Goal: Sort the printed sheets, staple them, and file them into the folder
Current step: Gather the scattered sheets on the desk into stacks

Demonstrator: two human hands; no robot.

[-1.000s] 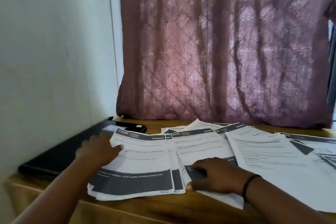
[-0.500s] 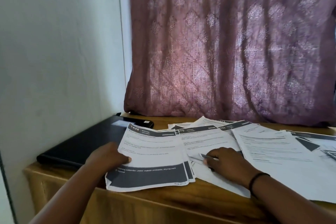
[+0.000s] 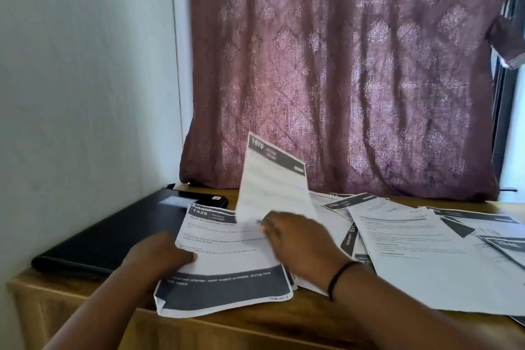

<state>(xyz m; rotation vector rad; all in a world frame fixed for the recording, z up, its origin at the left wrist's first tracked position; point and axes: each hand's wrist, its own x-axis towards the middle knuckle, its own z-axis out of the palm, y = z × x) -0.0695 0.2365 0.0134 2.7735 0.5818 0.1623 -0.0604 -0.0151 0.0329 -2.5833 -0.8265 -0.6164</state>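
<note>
- A printed sheet (image 3: 272,179) headed 1670 is being held upright by the right hand (image 3: 298,241), fingers curled on its lower edge, just right of the 1426 sheet (image 3: 227,258).
- That 1426 sheet is being pressed to the surface (image 3: 85,301) by the left hand (image 3: 159,256), thumb on top.
- The black folder (image 3: 113,233) is lying left of it.

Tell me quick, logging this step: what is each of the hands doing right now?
Left hand: grips the left edge of the 1426 sheet.
Right hand: holds the lifted 1670 sheet.
</note>
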